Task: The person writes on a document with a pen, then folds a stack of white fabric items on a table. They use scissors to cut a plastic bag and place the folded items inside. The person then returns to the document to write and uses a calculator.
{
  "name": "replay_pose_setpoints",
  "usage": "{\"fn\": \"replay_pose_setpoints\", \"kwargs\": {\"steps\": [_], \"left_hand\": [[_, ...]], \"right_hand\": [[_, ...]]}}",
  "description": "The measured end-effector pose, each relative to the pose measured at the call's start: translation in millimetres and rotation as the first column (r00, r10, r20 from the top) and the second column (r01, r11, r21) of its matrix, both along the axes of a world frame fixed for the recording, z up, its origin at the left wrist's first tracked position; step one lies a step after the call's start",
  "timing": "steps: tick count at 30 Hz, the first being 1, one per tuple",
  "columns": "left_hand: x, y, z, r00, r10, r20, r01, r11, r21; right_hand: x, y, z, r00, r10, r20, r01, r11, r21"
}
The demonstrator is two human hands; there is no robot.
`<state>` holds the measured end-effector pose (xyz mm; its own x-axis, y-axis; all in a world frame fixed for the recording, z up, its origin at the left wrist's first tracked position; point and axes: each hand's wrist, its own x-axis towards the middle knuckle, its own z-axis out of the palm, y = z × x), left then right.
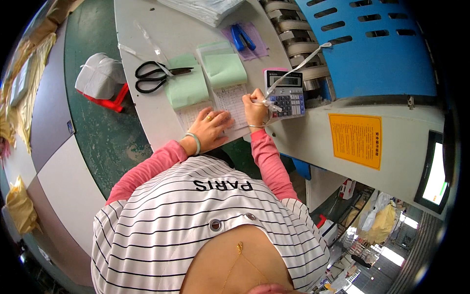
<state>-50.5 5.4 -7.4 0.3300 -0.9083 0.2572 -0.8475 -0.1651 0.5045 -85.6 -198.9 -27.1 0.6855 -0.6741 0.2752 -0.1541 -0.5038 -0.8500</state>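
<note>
My left hand (208, 130) lies flat with fingers spread over the lower part of two pads of printed forms. Their green sheets (225, 69) are folded back at the top, and a white form (232, 102) shows below. Closed round a pen (259, 102), my right hand (255, 115) rests at the right edge of that form. A white cord (298, 66) runs from the pen up to the blue machine. Beside my right hand sits a calculator (290, 102). Black-handled scissors (152, 77) lie across the left pad's green sheet (188, 88).
A blue two-armed tool (243, 36) lies on purple paper (260, 48). White folded material (205, 9) is at the table's far edge. The blue slotted machine cover (372, 63) and a panel with an orange notice (355, 141) border the right. A red-framed stool (108, 104) stands left.
</note>
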Motion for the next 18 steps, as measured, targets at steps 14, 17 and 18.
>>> {"fn": "replay_pose_setpoints", "kwargs": {"steps": [14,17,18], "left_hand": [[0,-1,-1,1.000,-0.005,0.017,0.005,1.000,-0.002],[0,0,-3,1.000,-0.006,0.024,0.006,1.000,-0.001],[0,-1,-2,1.000,-0.005,0.027,0.005,1.000,0.006]], "right_hand": [[-18,0,-6,0.983,0.183,0.002,-0.183,0.981,0.066],[-17,1,-10,0.981,0.194,0.015,-0.195,0.975,0.106],[-17,2,-9,0.981,0.195,0.025,-0.196,0.972,0.126]]}}
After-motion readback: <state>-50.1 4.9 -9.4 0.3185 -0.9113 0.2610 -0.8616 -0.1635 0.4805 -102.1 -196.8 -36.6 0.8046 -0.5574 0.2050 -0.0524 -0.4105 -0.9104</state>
